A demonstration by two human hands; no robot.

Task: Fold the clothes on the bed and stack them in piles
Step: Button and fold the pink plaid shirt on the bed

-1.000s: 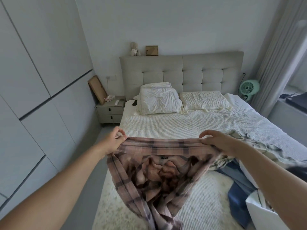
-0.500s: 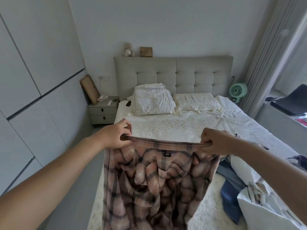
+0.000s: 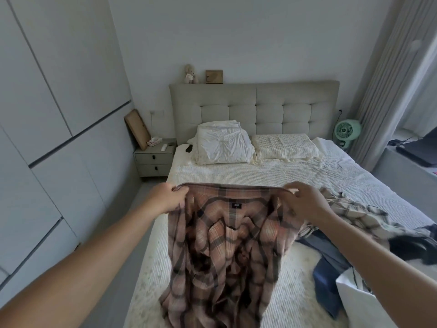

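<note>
Nearest the camera, two bare forearms reach out over the foot of the bed. Between them hangs a pink-and-brown plaid flannel shirt (image 3: 224, 252), lifted off the mattress with its collar edge stretched level and its dark neck label facing the wearer; the body and sleeves droop crumpled to the white ribbed bedspread (image 3: 272, 176). The left hand (image 3: 166, 197) has its fingers curled round one shoulder corner of the shirt, and the right hand (image 3: 305, 200) pinches the other shoulder, fingers bent over the cloth. Holding it by both shoulders probably lets the fabric hang straight before it is laid flat for folding.

Just to the right lies the unfolded heap: a cream-and-grey checked garment (image 3: 359, 214), blue denim jeans (image 3: 331, 263), and a white garment (image 3: 354, 301) at the lower corner. No folded pile is visible, so the task looks barely begun.

Farther back sit a rumpled white pillow (image 3: 222, 143) and the beige tufted headboard (image 3: 255, 107).
</note>
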